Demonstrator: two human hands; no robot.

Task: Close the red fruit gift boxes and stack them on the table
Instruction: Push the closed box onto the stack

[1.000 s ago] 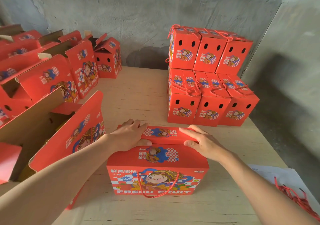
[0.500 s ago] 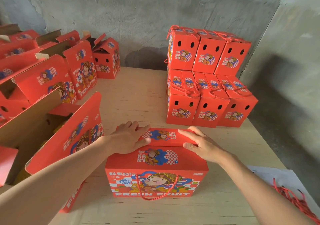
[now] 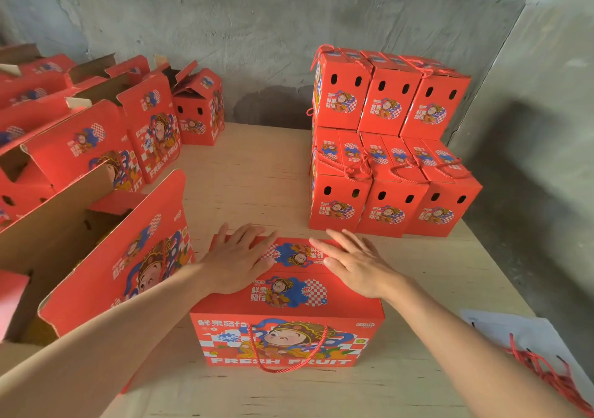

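Both hands lay flat on the lid of one red gift box (image 3: pixel 286 321), near middle of the surface (image 3: pixel 257 176).

Box upright, long axis running left to right, printed "FRESH FRUIT" face toward the person, rope handle (image 3: pixel 289 370) hanging down that face. Left hand (image 3: pixel 238 263) and right hand (image 3: pixel 353 266) pressed the top flaps (image 3: pixel 295 255), fingers straight and spread, gripping nothing. Open boxes (image 3: pixel 106 257) stood just beside its left end. The closed stack (image 3: pixel 389 160), two tiers high, stood apart behind and to the right, by the wall corner. Bare wood lay between box and stack. A paper sheet (image 3: pixel 514 331) with red cords (image 3: pixel 546 376) lay at the near right edge.
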